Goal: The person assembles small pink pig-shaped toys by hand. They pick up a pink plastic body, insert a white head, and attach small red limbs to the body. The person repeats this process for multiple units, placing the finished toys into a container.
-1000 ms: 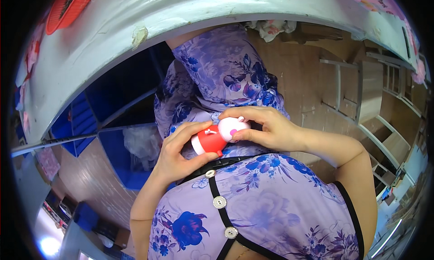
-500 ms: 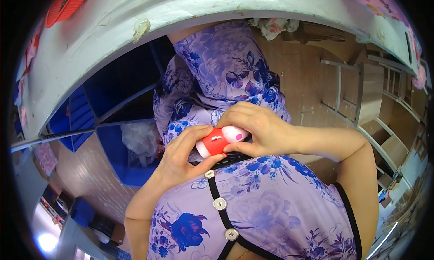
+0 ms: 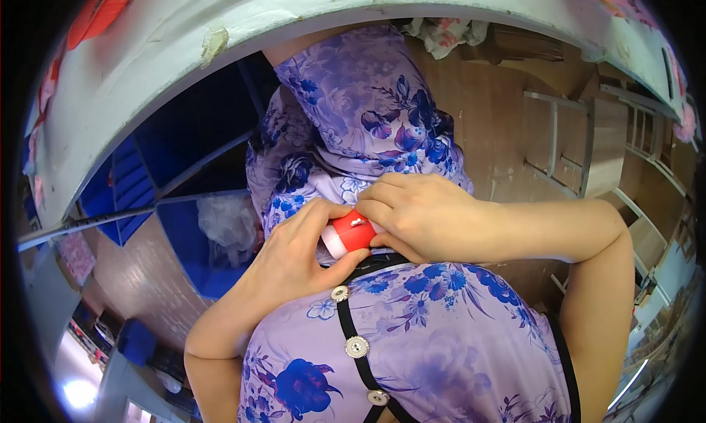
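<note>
Over my lap I hold a small rounded red and pale pink plastic piece (image 3: 356, 232), tilted with its pale end toward my left palm. My left hand (image 3: 298, 246) grips that end between thumb and fingers. From the other side my right hand (image 3: 419, 213) is wrapped over the opposite end, which its fingers now hide. A small white mark shows on the red middle. What exactly the piece is, I cannot make out.
A white worn tabletop (image 3: 294, 18) curves across the far side, with a red basket (image 3: 99, 11) at its left. Below left stand blue bins (image 3: 176, 254), one holding a clear plastic bag (image 3: 228, 224). Metal-framed stools (image 3: 566, 140) stand on the wooden floor to the right.
My right hand has closed further over the piece's right end, covering the pale part with the pink dot. My right forearm and elbow have shifted slightly down and outward.
</note>
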`<state>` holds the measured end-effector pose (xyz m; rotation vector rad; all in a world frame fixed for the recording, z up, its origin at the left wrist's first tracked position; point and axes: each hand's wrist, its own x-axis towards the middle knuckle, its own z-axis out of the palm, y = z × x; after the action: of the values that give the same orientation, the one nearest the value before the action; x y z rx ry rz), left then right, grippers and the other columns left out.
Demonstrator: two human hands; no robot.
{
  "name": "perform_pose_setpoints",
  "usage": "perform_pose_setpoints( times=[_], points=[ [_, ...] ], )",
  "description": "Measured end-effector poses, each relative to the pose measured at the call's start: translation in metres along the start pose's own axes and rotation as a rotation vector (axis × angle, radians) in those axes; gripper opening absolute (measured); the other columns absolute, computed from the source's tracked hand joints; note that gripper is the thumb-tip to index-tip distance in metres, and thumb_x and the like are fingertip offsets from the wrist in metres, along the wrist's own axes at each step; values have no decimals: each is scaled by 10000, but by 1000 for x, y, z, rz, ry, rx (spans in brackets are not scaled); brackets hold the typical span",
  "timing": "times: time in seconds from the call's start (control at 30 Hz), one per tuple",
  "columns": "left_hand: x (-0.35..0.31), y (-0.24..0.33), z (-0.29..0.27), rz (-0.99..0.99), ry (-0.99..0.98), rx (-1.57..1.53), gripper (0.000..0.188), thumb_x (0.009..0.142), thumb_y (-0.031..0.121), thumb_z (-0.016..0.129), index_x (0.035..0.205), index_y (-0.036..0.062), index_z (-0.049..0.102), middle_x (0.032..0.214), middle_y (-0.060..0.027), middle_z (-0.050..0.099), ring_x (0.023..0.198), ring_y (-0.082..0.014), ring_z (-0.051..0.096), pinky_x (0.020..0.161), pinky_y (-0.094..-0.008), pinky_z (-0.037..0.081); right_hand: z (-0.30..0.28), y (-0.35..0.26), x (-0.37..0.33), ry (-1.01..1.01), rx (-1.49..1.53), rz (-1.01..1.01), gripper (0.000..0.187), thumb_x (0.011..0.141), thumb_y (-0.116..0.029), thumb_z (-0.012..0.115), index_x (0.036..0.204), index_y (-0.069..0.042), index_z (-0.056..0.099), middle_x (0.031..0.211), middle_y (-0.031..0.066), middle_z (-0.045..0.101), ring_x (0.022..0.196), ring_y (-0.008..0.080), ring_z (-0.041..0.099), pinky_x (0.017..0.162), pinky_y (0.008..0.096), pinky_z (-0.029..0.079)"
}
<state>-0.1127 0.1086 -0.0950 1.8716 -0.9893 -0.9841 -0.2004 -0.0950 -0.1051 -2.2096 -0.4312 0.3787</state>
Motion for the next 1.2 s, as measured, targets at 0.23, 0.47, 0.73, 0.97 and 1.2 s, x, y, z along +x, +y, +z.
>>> perform_pose_setpoints(
  times=[0.23, 0.47, 0.73, 0.97, 1.2],
  points=[
    [4, 3, 0, -11, -32, 5, 350, 756, 159, 760, 986, -13, 561, 878, -156, 601, 776, -324, 633, 659, -375, 514, 1, 4, 2, 14, 49, -31, 317, 734, -178, 713, 962, 4, 589, 909, 128, 589, 849, 297, 586, 720, 370, 502],
    [4, 2, 2, 20, -26, -14, 311, 767, 137, 744, 967, -14, 560, 856, -149, 594, 770, -318, 632, 659, -372, 513, 6, 4, 3, 44, 49, -65, 238, 699, -140, 699, 859, -3, 587, 847, 110, 575, 836, 273, 572, 705, 360, 500],
    [4, 5, -1, -2, 10, -10, 308, 791, 128, 734, 992, -16, 550, 885, -142, 611, 787, -276, 651, 683, -343, 520, 0, 4, 2, 63, 102, 22, 293, 723, -175, 717, 931, -4, 599, 883, 110, 594, 887, 285, 585, 740, 368, 504],
    [13, -21, -1, -254, 240, -1024, 310, 864, 56, 669, 1113, -11, 497, 1137, -135, 562, 1045, -186, 596, 906, -323, 493, -12, 23, 7, 260, 1342, 356, 489, 933, -231, 612, 1345, -46, 424, 1272, 65, 529, 1173, 167, 515, 1016, 339, 410],
    [44, -7, 25, -168, 292, -1281, 329, 897, 81, 637, 1166, 10, 461, 1184, -141, 562, 1061, -196, 599, 922, -329, 484, 4, 16, 22, 637, 1588, 324, 556, 1004, -429, 389, 1413, -55, 336, 1385, 153, 459, 1250, 247, 488, 1062, 392, 368]
  ],
)
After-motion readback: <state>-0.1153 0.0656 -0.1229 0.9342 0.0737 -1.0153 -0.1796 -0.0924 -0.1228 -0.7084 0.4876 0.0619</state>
